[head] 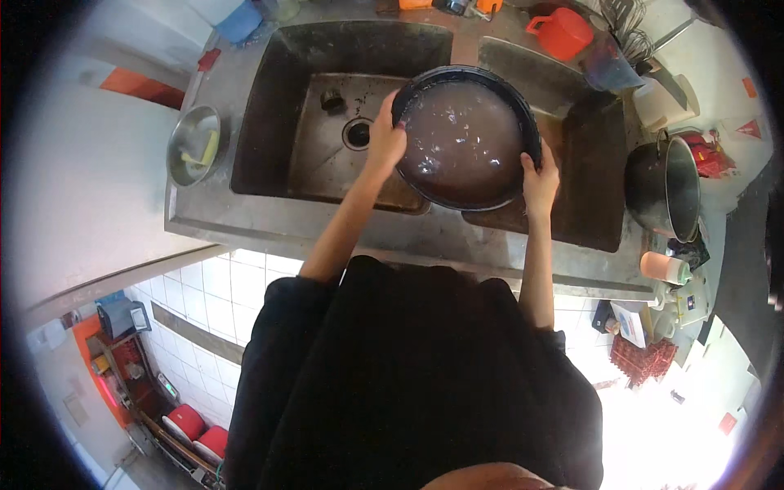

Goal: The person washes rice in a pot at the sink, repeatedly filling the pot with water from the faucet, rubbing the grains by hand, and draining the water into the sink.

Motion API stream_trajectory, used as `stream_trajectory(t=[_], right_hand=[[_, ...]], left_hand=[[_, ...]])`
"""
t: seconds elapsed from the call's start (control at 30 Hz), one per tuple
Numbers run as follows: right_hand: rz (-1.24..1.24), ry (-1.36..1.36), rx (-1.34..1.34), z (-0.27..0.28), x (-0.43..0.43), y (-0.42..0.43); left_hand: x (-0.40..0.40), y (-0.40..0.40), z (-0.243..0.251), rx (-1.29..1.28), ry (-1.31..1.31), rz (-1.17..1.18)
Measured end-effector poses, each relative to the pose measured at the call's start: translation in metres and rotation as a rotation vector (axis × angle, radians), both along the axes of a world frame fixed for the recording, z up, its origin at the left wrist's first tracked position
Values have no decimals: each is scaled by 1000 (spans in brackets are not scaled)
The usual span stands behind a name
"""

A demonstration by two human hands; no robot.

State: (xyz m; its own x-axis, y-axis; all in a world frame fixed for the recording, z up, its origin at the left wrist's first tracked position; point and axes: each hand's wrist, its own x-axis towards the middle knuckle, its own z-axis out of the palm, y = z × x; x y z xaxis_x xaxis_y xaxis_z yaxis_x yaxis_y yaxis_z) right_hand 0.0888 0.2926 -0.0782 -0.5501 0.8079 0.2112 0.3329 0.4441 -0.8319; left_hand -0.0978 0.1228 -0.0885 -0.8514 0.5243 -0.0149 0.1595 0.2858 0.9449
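Observation:
A round dark basin holds murky brownish liquid with bright glints on its surface. My left hand grips the rim on the left side, thumb over the edge. On the right, my right hand grips the opposite rim. The basin hangs over the divider between the left sink bowl and the right sink bowl, hiding part of both. A drain and a small dark cup-like object show on the left bowl's floor.
On the counter's left end stands a metal bowl with a yellow-green item inside. Toward the back right are a red jug, whisks and a clear measuring jug. A large metal pot and a squeeze bottle are at right.

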Motion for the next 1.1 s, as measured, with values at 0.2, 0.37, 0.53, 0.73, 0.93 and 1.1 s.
stream_trajectory(t=[0.2, 0.37, 0.53, 0.73, 0.93, 1.1], right_hand=[[-46, -141, 44, 2, 49, -41], [-64, -187, 51, 16, 74, -73], [-55, -126, -43, 13, 82, -80], [-32, -18, -5, 15, 73, -44], [103, -65, -92, 48, 57, 10], [182, -240, -90, 65, 46, 31]], left_hand=[[76, -40, -1, 209, -106, 126], [30, -32, 19, 417, -331, -167], [-10, 16, 21, 513, -522, -677], [1, 14, 6, 575, -648, -534], [44, 1, 3, 755, -831, -101], [59, -1, -3, 879, -959, -21]])
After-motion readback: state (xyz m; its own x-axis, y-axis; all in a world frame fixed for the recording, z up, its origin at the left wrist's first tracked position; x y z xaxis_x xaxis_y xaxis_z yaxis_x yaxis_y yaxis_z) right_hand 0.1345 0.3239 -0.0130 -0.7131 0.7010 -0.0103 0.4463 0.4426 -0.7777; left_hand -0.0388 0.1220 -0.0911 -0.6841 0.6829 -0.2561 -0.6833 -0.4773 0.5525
